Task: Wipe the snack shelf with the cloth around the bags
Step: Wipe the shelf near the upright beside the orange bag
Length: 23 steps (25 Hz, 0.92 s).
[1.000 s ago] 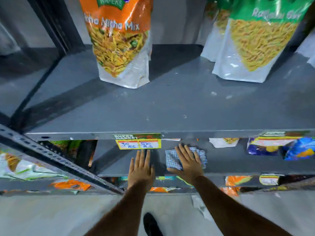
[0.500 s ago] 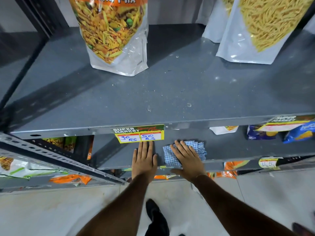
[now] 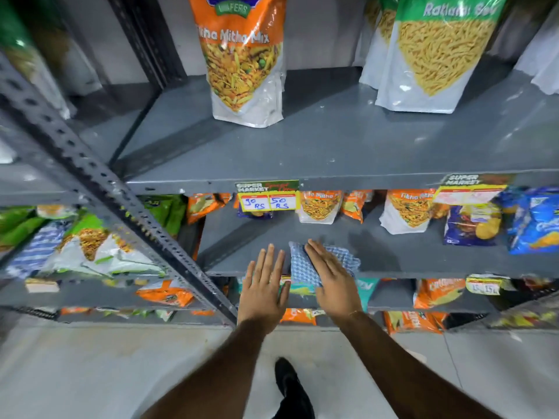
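Note:
A blue-and-white checked cloth [image 3: 302, 266] lies on the front of a grey metal snack shelf [image 3: 408, 258], one level below the top shelf. My right hand [image 3: 332, 276] presses flat on the cloth, fingers extended. Flat beside it to the left, my left hand [image 3: 264, 285] rests on the shelf's front edge and holds nothing. Behind the hands, small orange snack bags [image 3: 319, 207] and a white-bottomed bag [image 3: 406, 211] stand at the back of this shelf. Blue chip bags [image 3: 535, 220] crowd the right end.
The upper shelf [image 3: 332, 146] carries a large orange mix bag [image 3: 243, 62] and a green-topped sev bag [image 3: 438, 52]. A yellow price tag [image 3: 267, 199] hangs from its front lip. A perforated steel post [image 3: 121, 198] slants across the left. Lower shelves hold more packets; my shoe [image 3: 290, 385] is on the floor.
The view has pulled back and tilted, revealing more of the lower shelf and its bags. Both hands stay flat on the shelf front, the right hand still on the cloth, shifted slightly toward the edge.

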Each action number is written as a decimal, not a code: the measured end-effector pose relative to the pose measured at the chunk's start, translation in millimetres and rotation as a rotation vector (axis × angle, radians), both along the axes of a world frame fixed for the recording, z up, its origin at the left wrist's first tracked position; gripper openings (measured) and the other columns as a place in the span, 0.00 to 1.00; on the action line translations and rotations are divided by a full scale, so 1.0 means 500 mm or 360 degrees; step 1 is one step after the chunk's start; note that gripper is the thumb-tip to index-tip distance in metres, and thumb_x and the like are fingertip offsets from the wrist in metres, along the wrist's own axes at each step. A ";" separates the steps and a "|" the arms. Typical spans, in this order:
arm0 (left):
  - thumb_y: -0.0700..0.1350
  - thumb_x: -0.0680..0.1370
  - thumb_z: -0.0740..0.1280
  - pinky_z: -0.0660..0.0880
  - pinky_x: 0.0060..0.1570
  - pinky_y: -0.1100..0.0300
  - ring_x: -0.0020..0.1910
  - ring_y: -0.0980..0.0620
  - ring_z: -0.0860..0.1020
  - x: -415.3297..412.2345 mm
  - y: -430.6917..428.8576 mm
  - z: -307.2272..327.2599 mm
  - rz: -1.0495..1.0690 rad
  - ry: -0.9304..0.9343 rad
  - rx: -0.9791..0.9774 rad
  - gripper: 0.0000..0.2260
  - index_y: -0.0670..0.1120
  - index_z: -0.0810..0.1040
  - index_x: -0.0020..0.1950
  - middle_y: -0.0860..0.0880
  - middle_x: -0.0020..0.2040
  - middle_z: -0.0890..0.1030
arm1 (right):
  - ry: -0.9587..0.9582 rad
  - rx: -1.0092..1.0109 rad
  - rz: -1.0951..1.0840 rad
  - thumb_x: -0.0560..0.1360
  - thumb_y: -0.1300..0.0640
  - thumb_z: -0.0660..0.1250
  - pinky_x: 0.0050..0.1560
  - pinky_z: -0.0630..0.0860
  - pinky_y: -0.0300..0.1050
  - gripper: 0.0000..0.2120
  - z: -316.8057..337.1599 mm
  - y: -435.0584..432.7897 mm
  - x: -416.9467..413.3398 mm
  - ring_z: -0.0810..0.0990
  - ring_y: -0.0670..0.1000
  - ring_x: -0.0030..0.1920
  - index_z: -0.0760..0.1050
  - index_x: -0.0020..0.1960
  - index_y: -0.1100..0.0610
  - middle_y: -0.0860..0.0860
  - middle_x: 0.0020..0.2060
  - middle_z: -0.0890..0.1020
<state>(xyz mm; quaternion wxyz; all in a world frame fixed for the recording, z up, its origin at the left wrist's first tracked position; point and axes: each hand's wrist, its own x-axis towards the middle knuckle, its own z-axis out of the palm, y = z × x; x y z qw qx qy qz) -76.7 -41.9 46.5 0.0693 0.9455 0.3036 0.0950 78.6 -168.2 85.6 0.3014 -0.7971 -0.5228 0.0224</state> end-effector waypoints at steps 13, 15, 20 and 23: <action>0.51 0.84 0.53 0.43 0.83 0.43 0.85 0.45 0.45 -0.131 0.281 0.471 0.0395 -0.0955 0.0847 0.30 0.46 0.49 0.85 0.44 0.85 0.49 | -0.0013 0.1027 0.0328 0.70 0.79 0.59 0.77 0.64 0.51 0.34 0.487 0.202 -0.208 0.67 0.51 0.77 0.69 0.74 0.62 0.53 0.75 0.71; 0.50 0.83 0.56 0.45 0.83 0.43 0.85 0.46 0.45 -0.134 0.346 0.513 0.0434 -0.1075 0.0862 0.31 0.45 0.50 0.84 0.43 0.84 0.50 | 0.0069 0.0953 0.0272 0.70 0.77 0.59 0.78 0.62 0.46 0.35 0.556 0.293 -0.202 0.67 0.49 0.77 0.67 0.76 0.59 0.50 0.75 0.71; 0.49 0.82 0.60 0.45 0.83 0.47 0.85 0.47 0.47 -0.123 0.408 0.507 0.0246 -0.1202 0.1026 0.33 0.47 0.52 0.85 0.48 0.86 0.43 | 0.0085 0.0665 0.0075 0.74 0.71 0.59 0.61 0.70 0.27 0.27 0.669 0.550 -0.184 0.78 0.47 0.60 0.72 0.71 0.57 0.52 0.61 0.81; 0.49 0.80 0.59 0.46 0.84 0.48 0.85 0.47 0.50 -0.125 0.423 0.499 0.0158 -0.1257 0.1046 0.33 0.48 0.55 0.84 0.47 0.86 0.44 | 0.0022 0.0220 -0.0132 0.79 0.65 0.60 0.58 0.71 0.42 0.17 0.705 0.687 -0.151 0.78 0.59 0.61 0.73 0.68 0.63 0.62 0.61 0.80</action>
